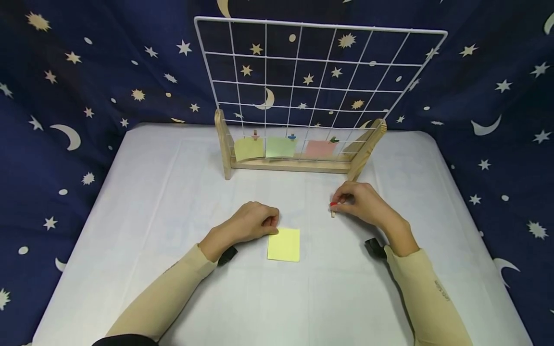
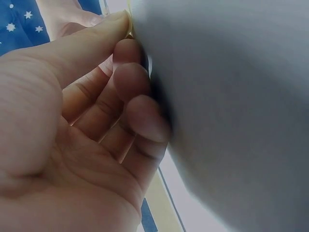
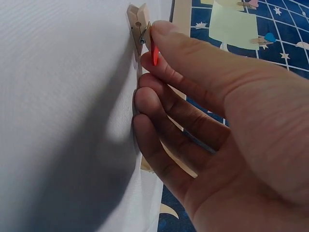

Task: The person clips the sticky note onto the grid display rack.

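A square yellow sticky note (image 1: 283, 245) lies on the white table, and my left hand (image 1: 248, 222) pinches its upper left corner. Up close in the left wrist view, the thumb (image 2: 108, 26) meets the index finger at a thin yellow edge; the other fingers are curled under. My right hand (image 1: 361, 204) holds a small wooden clothespin (image 3: 137, 21) between thumb and index finger, just above or touching the tabletop. A red piece (image 3: 154, 50) on the clothespin shows between those fingertips.
Behind the hands stands a white wire grid (image 1: 320, 89) on a wooden base (image 1: 290, 165). Yellow (image 1: 248, 149), green (image 1: 280, 147) and pink notes (image 1: 320, 149) hang on it from small clips. A dark blue curtain (image 1: 108, 62) with stars surrounds the white table (image 1: 182, 192).
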### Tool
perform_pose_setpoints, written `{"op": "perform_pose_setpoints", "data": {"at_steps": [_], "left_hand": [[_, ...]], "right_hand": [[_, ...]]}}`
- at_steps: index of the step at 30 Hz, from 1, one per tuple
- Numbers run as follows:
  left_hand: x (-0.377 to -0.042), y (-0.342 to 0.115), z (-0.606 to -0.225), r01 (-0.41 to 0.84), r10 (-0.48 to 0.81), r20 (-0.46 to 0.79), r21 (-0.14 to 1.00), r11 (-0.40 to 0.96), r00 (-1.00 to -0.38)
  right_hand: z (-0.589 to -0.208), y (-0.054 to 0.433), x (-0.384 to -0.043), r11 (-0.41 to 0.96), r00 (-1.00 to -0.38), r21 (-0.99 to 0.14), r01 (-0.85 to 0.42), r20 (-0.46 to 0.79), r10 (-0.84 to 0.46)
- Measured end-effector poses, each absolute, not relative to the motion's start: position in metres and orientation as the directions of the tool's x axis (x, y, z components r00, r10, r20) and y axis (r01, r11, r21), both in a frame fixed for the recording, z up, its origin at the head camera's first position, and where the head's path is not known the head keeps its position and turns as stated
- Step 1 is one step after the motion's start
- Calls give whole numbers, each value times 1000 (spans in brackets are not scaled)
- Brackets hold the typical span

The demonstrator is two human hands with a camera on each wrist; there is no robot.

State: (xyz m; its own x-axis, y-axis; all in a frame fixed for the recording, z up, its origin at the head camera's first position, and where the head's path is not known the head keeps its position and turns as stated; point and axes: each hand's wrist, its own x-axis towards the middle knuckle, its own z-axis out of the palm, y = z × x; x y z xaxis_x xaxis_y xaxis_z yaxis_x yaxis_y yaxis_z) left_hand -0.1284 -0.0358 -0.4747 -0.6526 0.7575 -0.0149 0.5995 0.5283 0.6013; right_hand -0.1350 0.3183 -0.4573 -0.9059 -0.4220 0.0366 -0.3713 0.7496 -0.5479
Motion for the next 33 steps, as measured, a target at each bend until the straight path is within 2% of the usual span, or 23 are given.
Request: {"op": "perform_pose_setpoints", "data": {"at_steps": [25, 33], "left_hand": [[-123, -34, -473, 613, 763, -3, 593, 522, -647], [-123, -34, -474, 608, 762, -7, 597, 523, -648]], "right_hand": [[-452, 319, -129, 749, -901, -549, -371, 16, -434], [-449, 317, -128, 720, -903, -611, -329, -20, -430]]}}
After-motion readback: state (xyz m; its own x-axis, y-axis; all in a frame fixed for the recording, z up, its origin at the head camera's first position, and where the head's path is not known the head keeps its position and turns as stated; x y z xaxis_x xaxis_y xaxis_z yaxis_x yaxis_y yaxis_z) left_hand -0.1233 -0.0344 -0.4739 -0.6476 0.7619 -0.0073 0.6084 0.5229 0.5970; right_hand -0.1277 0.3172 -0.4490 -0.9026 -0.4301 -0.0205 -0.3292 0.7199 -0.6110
